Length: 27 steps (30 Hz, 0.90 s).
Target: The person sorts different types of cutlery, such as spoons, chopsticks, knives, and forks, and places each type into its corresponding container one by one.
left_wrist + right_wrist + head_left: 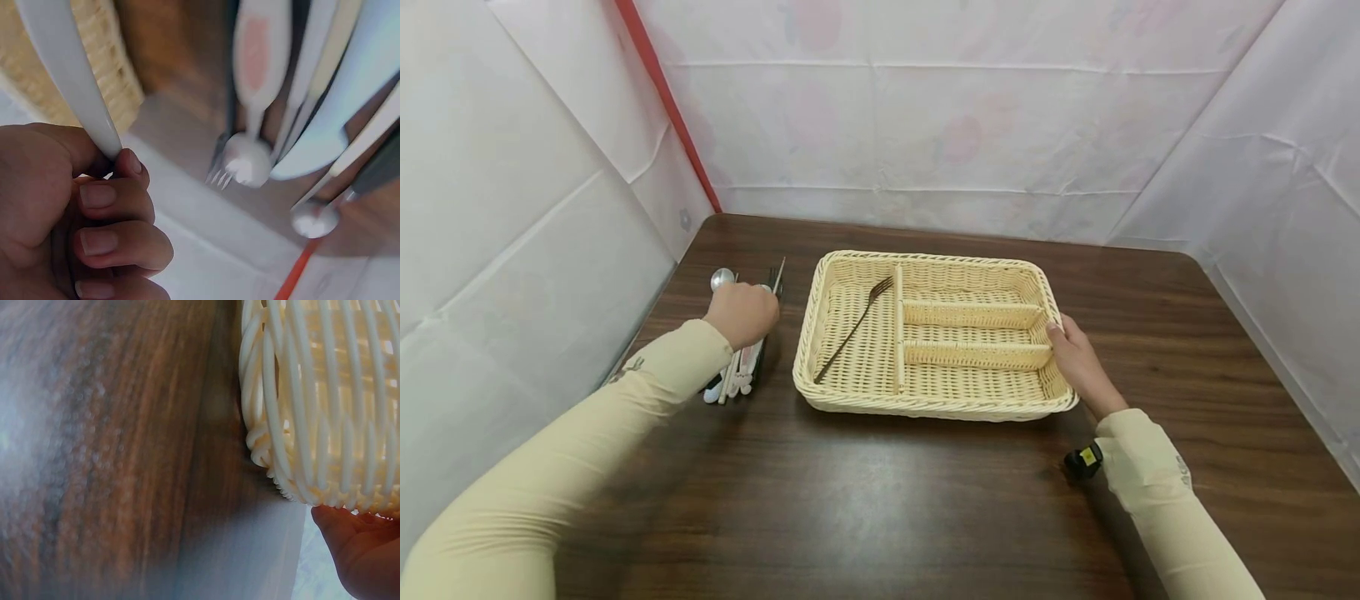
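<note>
A: Edges first: where do we put the wicker basket (pixel 925 406)?
B: Middle of the surface (pixel 865 492). Left rim near the loose cutlery (pixel 741 375), a strip of wood between. Broad wood on the near side; far rim near the surface's back edge, below the hanging cloth (pixel 962 137).
A: Inside?
B: One fork (pixel 851 332), slanting across the large left compartment.
A: Hands?
B: The left hand (pixel 742 314), knuckles up over the cutlery, pinches a white utensil (pixel 75 75); its kind we can't tell. The right hand (pixel 1078 362) grips the basket's right rim.
A: Arms?
B: We see both sleeves (pixel 587 442) slanting inward.
</note>
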Each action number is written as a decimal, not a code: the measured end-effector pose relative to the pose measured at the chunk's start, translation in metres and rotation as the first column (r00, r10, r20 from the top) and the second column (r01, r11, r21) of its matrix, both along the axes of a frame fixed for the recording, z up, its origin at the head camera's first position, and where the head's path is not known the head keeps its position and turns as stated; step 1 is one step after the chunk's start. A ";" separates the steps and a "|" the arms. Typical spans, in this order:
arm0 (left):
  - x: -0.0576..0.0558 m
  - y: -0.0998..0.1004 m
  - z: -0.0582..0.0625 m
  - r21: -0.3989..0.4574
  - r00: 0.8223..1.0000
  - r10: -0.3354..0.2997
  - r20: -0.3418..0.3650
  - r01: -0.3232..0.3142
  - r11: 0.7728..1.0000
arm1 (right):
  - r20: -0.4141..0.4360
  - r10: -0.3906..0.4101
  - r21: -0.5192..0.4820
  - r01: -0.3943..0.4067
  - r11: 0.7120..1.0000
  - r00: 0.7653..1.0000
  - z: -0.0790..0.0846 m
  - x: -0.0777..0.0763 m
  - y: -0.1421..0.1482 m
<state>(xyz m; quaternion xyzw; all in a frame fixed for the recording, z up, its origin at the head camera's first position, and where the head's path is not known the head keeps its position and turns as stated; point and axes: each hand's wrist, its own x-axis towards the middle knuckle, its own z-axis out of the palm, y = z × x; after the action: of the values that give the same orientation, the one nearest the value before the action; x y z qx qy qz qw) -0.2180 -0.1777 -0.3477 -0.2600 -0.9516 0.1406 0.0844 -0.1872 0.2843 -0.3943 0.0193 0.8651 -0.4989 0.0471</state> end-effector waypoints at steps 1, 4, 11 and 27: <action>0.000 0.002 0.006 -0.006 1.000 -0.005 -0.005 0.005 1.000 | -0.001 0.001 -0.001 -0.001 1.000 1.000 0.000 0.000 0.000; -0.001 0.009 0.022 -0.003 0.999 -0.041 -0.030 0.041 0.999 | 0.000 0.001 -0.006 -0.001 1.000 1.000 0.001 0.000 0.000; -0.007 0.045 0.046 0.004 0.993 -0.114 -0.037 0.115 0.993 | 0.010 -0.003 -0.015 0.003 1.000 1.000 0.000 0.000 0.001; -0.014 0.121 0.032 -0.125 0.981 -0.095 0.172 0.117 0.985 | -0.001 -0.002 -0.019 0.002 1.000 1.000 0.001 -0.001 -0.001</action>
<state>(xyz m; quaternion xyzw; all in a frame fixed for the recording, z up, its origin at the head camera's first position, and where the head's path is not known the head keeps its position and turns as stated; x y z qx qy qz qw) -0.2323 -0.0563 -0.3152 -0.3263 -0.9284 0.1777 -0.0051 -0.1881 0.2836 -0.3936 0.0195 0.8604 -0.5071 0.0464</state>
